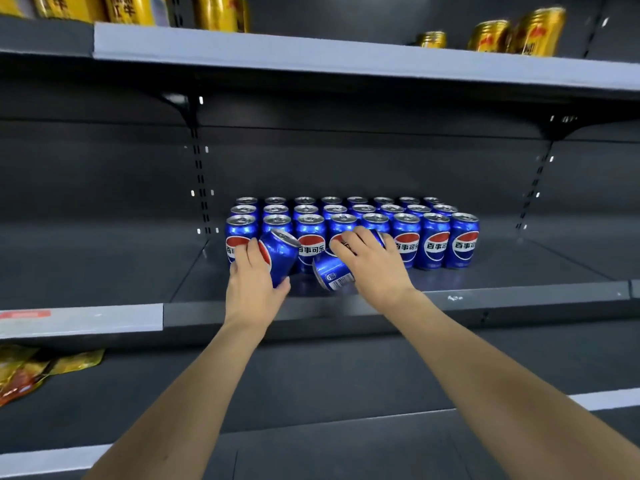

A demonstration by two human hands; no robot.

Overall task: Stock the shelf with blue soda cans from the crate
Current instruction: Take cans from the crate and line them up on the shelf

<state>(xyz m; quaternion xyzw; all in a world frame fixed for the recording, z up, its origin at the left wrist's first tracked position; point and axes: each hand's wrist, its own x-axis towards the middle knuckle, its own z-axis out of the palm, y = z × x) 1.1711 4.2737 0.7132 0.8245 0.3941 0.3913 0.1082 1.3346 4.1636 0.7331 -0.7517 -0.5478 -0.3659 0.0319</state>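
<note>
Blue tilted can (281,255) gripped by left hand (250,282); right hand (372,263) curled round second can (333,270).

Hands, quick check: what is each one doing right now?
Left hand: grips a tilted blue can in front of the stocked rows.
Right hand: holds a second tilted blue can, fingers curled over it.
</note>
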